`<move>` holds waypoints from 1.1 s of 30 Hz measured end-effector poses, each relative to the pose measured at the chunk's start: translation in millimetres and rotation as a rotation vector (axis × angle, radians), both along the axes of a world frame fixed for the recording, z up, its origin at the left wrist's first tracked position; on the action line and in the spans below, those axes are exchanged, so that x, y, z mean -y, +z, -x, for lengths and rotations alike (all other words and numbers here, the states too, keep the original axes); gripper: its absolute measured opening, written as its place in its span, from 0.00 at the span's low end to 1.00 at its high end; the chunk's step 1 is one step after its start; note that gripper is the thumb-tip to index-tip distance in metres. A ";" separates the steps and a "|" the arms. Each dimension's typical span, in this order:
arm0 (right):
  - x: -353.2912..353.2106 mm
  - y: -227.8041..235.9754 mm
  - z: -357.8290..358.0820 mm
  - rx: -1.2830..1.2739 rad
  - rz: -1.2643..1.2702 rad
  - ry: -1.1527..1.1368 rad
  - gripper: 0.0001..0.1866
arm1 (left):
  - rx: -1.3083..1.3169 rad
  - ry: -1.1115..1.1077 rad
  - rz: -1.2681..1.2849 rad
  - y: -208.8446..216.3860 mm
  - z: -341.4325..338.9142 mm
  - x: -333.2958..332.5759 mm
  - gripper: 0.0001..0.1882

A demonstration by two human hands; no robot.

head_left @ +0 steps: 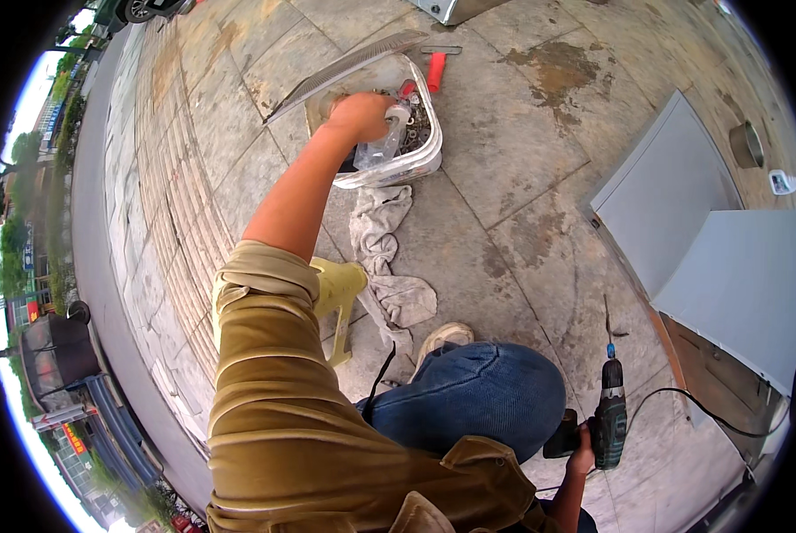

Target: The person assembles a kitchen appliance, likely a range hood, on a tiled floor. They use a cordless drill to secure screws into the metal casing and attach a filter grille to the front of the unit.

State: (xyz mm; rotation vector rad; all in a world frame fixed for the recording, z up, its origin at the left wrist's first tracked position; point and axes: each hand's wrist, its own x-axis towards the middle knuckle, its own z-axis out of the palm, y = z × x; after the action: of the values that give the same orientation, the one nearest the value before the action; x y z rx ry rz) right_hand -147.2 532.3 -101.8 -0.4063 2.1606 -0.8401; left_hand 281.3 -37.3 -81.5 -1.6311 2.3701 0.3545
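Observation:
My left hand (360,117) reaches down into a white plastic tub (398,171) holding screws and small metal parts. It touches a clear plastic bag (378,151) there; its fingertips are mostly hidden, so their grip does not show. Low on the right, beside my bent knee, my right hand (582,454) is wrapped around the handle of a dark green cordless drill (610,425). The drill points away from me, with a long thin bit (608,320) in its chuck.
A scraper with a red handle (436,71) lies beyond the tub. A crumpled rag (382,231) and a yellow plastic stool (337,289) are nearer me. Grey sheet-metal panels (669,178) stand at right, with a black cable (682,391) below and a metal can (746,145) beyond.

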 end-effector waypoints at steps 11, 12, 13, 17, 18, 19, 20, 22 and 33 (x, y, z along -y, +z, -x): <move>23.0 -5.0 0.3 0.006 0.001 -0.026 0.06 | 0.008 -0.103 -0.118 35.5 -6.5 -26.7 0.21; 27.4 -2.3 -1.3 0.006 -0.001 -0.039 0.06 | 0.056 -0.131 -0.047 22.0 -4.8 -17.8 0.20; 30.8 -0.2 -2.2 0.008 0.000 -0.025 0.06 | 0.095 -0.134 -0.072 17.6 -0.7 -12.4 0.18; 33.3 -0.3 -0.8 -0.017 0.007 0.000 0.05 | 0.249 -0.191 -0.218 -1.7 17.8 8.2 0.14; 32.1 -1.2 0.2 -0.030 0.009 0.000 0.05 | 0.310 -0.223 -0.240 -6.5 21.0 11.9 0.15; 31.4 -0.5 0.3 -0.029 0.013 0.017 0.05 | 0.373 -0.256 -0.265 -11.1 23.3 15.9 0.15; 31.2 0.2 0.2 -0.026 0.017 0.036 0.05 | 0.417 -0.231 -0.239 -13.4 20.8 21.2 0.16; 28.1 -0.6 -0.1 -0.019 0.023 0.021 0.05 | 0.425 -0.184 -0.195 -15.7 18.6 32.4 0.16; 15.8 -13.5 3.8 -0.084 0.009 0.070 0.08 | 0.531 -0.468 0.121 -37.9 0.8 51.6 0.09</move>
State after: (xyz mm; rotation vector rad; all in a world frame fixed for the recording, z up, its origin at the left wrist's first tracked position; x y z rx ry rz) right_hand -151.1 516.5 -115.3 -0.5275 2.2067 -0.8070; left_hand 280.5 -88.9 -119.4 -0.9888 2.2707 -0.2812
